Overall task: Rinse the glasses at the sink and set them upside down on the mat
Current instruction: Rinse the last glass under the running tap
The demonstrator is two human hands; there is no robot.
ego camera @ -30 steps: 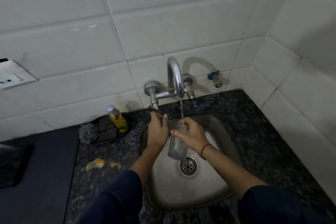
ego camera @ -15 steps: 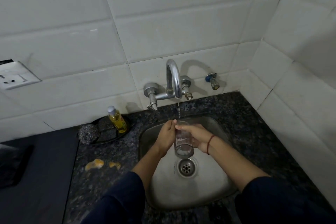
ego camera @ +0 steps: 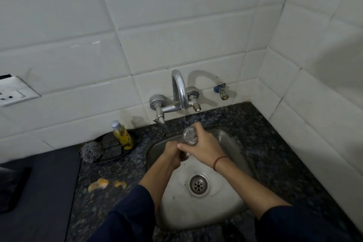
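Glass (ego camera: 190, 136) held tilted over the back of the sink (ego camera: 231, 144), just under the tap (ego camera: 179, 89), with a thin stream of water falling at its rim; right hand (ego camera: 204, 146) wrapped shut around its side; left hand (ego camera: 172, 153) curled closed against its lower end, fingers partly hidden; soap bottle (ego camera: 122, 135) and scrubber (ego camera: 90, 151) left of the sink on the dark desk (ego camera: 279, 155).

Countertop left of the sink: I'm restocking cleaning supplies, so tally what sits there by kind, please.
Yellow liquid bottle: 1
Steel-wool scrubber: 1
Dark scrub pads: 2, on a dark tray
Orange scraps: 2
Total: 6, plus the tray
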